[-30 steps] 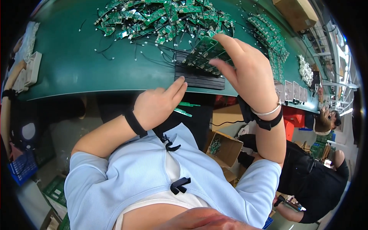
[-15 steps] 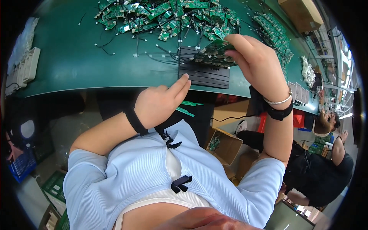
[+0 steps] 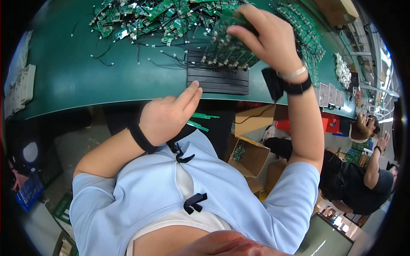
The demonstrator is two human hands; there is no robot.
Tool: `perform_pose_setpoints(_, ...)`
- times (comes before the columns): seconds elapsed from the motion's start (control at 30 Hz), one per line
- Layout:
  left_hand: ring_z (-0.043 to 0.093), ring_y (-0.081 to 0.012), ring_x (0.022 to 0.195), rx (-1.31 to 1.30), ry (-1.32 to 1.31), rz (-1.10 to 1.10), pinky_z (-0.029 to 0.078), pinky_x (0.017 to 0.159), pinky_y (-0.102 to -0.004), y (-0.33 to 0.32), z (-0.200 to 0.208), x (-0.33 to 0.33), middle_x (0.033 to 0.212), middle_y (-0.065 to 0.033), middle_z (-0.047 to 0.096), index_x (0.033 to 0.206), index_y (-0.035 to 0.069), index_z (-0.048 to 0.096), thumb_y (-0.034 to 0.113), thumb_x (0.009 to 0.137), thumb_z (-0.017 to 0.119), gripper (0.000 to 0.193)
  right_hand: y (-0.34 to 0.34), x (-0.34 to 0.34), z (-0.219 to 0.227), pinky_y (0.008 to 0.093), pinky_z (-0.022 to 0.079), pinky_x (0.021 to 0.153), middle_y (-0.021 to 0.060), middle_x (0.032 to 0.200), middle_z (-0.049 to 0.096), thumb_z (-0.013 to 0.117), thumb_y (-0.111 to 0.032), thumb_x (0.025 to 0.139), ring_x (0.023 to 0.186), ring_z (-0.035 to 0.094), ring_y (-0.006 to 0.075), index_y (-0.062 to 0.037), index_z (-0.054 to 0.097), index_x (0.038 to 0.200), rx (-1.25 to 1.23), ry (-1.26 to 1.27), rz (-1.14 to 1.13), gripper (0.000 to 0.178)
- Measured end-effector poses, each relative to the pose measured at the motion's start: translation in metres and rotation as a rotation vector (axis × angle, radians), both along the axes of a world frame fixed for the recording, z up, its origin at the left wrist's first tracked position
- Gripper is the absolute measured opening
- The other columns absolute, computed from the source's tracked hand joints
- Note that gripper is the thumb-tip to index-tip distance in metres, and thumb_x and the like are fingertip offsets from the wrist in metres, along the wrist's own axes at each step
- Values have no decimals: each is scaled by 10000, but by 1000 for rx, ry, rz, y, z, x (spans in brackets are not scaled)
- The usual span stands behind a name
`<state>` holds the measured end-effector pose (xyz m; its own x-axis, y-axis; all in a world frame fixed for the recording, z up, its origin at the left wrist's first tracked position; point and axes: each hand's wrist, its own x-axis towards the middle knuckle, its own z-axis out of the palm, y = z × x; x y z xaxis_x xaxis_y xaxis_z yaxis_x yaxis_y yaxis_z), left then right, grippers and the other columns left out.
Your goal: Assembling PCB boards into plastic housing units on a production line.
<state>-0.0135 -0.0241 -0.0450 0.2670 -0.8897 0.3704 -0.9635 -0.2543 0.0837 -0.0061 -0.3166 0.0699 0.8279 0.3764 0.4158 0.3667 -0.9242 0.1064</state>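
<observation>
In my right hand (image 3: 273, 45) is the upper edge of a green circuit board panel (image 3: 228, 48), pinched between thumb and fingers. The panel stands tilted, its lower edge with small metal connectors at a black grooved block (image 3: 218, 82). Black wires with white plugs stick out to the left of the panel. My left hand (image 3: 166, 115) holds nothing; two of its fingers stretch out to the block's near left corner, while the others curl in. Both wrists wear black bands.
A heap of small green circuit boards with wires (image 3: 158, 19) covers the table's (image 3: 55, 77) far side. More board panels (image 3: 301, 32), white parts (image 3: 342, 70) and pale trays (image 3: 329, 96) lie right. A cardboard box (image 3: 252, 155) sits below; another person (image 3: 358, 183) is at right.
My right hand has moved up and away with the panel, which now tilts more and shows more of its face. My left hand keeps its place at the block's corner. The view has shifted slightly.
</observation>
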Motion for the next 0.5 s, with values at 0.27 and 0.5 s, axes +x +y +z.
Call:
perform_pose_setpoints(0.27,598,-120,563,0,-19,36,522,512,-270,-4,-1,-2,1373,-95,655,1231,27,675,129,854,599,397,-18,46,1,340,499,617,133,736,618,704,-225,980,660,625,222,-27,660,988,580,480,-21,202)
perform_pose_setpoints(0.5,665,-182,614,58,86,-16,549,543,-302,-3,25,2,1372,-115,654,1227,31,671,159,859,676,390,-44,-35,54,291,505,665,78,875,679,679,-226,1000,767,674,157,-53,659,1051,875,285,-86,182)
